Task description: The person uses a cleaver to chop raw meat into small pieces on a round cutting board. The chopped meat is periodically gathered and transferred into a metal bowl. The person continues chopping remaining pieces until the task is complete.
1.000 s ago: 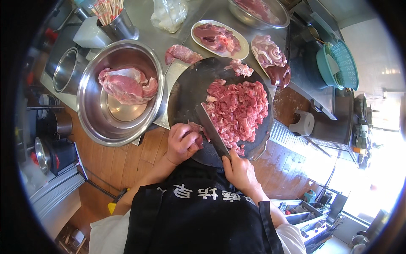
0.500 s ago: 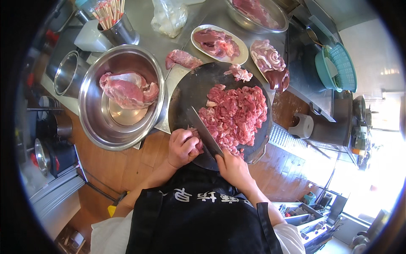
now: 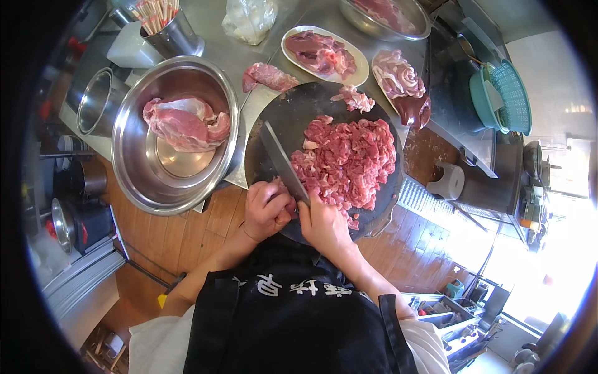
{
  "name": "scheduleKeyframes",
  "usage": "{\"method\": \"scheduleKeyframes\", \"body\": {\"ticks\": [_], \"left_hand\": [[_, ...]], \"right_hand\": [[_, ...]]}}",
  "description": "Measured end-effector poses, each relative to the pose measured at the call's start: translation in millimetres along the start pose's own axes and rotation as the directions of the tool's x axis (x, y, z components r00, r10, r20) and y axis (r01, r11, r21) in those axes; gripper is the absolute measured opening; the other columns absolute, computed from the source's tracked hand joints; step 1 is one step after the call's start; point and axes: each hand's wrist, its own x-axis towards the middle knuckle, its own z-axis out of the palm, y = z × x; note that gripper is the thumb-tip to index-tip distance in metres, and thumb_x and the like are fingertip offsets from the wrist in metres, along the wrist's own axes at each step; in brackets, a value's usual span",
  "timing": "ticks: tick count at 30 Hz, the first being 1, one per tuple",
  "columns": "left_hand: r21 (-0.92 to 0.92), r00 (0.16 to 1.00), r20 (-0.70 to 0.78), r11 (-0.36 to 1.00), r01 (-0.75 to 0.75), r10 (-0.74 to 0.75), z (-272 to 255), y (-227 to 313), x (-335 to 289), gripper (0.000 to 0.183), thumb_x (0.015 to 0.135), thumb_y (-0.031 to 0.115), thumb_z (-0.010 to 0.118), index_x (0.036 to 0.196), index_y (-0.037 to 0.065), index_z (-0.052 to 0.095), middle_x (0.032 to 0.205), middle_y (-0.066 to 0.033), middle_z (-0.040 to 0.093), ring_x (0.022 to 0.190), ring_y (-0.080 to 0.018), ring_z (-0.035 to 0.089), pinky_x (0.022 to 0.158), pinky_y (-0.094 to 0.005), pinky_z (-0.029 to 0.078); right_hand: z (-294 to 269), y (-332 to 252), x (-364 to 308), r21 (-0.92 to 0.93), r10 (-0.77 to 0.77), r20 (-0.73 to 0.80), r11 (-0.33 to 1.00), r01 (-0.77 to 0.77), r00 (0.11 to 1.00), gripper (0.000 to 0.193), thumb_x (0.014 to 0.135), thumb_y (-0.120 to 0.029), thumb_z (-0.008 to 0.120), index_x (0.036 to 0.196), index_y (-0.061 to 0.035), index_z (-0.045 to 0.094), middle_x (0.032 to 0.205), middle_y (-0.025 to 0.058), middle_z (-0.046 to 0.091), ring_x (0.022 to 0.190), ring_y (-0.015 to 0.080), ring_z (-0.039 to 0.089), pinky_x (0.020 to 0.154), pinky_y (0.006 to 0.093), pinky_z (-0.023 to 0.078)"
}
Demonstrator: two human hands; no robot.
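- right hand [image 3: 325,227] wrapped round the knife [image 3: 283,162], blade running far-left, away from the body
- left hand [image 3: 268,209] curled over a meat chunk [image 3: 289,204], just left of the blade, so it's the closer hand
- chopped meat [image 3: 349,162] right of the blade, on the round board [image 3: 299,103]

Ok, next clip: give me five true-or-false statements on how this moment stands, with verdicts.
1. The right grip holds the knife. True.
2. The chopped meat lies on the round dark board. True.
3. The left grip is stretched out flat. False: the left grip is curled over a small piece of meat, left of the knife.
4. The large steel bowl holds a big piece of meat. True.
5. The teal basket stands at the picture's left edge. False: the teal basket is on the right side.
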Motion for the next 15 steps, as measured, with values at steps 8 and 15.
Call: {"method": "scheduleKeyframes", "body": {"ticks": [8, 15], "left_hand": [[0.01, 1.0, -0.019, 1.0, -0.008, 0.008, 4, 0, -7, 0.019, 0.077, 0.026, 0.063, 0.088, 0.01, 0.06, 0.095, -0.0106, 0.056, 0.083, -0.0313, 0.054, 0.072, -0.0408, 0.045], [0.018, 1.0, -0.032, 1.0, 0.002, -0.001, 2, -1, -8, 0.02, 0.076, 0.025, 0.064, 0.086, 0.009, 0.061, 0.092, -0.0098, 0.056, 0.08, -0.0312, 0.054, 0.071, -0.0406, 0.045]], "right_hand": [[-28, 26, -50, 0.089, 0.093, 0.124, 0.991, -0.105, 0.988, 0.025, 0.092, -0.024, 0.054, 0.093, 0.0006, 0.052, 0.07, 0.0277, 0.061, 0.07, 0.0474, 0.06, 0.063, 0.0534, 0.048], [5, -5, -7, -0.095, -0.035, 0.056, 0.995, 0.04, 0.998, 0.022, 0.093, -0.023, 0.051, 0.091, -0.0014, 0.049, 0.063, 0.0247, 0.06, 0.06, 0.0434, 0.062, 0.054, 0.0518, 0.05]]}}
